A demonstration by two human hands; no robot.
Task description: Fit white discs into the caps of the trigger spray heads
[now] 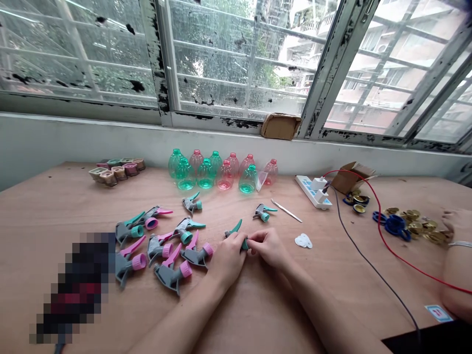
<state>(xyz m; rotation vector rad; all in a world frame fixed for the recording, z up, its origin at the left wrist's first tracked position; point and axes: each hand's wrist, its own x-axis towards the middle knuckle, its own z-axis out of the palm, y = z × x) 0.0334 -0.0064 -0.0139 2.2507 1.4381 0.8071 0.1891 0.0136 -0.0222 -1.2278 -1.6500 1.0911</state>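
My left hand is wrapped round a grey spray trigger head with a green lever; its green collar faces right. The fingers of my right hand are pinched together at that collar's opening. Whatever they hold there is too small to make out. Several other spray heads with pink or green collars lie to the left of my left hand. One green-collared spray head lies beyond my right hand. A small pile of white discs rests to the right of it, and a thin white stick lies behind the pile.
Green and pink clear bottles stand by the wall. A power strip has a red cable and a dark cable crossing the right side. Gold and blue parts lie near another person's arm. Small pots stand back left.
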